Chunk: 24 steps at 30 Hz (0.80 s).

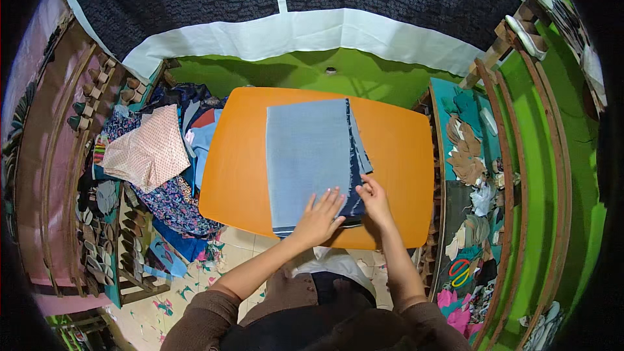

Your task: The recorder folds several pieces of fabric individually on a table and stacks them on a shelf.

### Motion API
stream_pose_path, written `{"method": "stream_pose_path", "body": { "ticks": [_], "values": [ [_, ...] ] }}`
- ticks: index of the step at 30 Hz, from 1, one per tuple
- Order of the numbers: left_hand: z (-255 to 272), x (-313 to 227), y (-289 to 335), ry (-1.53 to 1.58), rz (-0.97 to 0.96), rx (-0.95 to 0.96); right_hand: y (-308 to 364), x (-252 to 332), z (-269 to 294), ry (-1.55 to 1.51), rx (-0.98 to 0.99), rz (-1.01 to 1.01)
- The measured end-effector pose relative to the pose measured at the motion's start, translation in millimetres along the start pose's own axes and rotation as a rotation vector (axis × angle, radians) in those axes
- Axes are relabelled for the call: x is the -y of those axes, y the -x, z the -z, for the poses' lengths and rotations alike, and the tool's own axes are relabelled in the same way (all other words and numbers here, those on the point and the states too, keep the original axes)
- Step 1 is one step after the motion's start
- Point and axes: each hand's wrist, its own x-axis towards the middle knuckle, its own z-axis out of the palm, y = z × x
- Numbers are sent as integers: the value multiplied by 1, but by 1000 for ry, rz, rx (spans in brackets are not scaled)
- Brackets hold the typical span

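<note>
While left hand [318,218] lies spread on blue cloth [307,153], right hand [376,201] at its edge, that grip unclear.

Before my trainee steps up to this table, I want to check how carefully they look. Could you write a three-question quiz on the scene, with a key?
1. True or false: the left hand rests on the dotted pink cloth.
2. What colour is the tabletop? a) green b) orange c) black
3. Fill in: the scissors lie on the person's ____ side.

Key:
1. False: it rests on the blue-grey cloth.
2. b) orange
3. right
</note>
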Motion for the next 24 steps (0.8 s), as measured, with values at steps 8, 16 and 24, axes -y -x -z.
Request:
{"method": "stream_pose_path", "body": {
  "ticks": [8, 16, 24],
  "values": [
    [-24, 28, -19, -139, -38, 44, -6, -34, 9, 899, -323, 221],
    [-11, 81, -37, -354, 143, -203, -20, -32, -72, 1096, -77, 503],
    [-8, 114, -17, -433, 249, -114, -40, -35, -39, 974, -360, 233]
  ]
}}
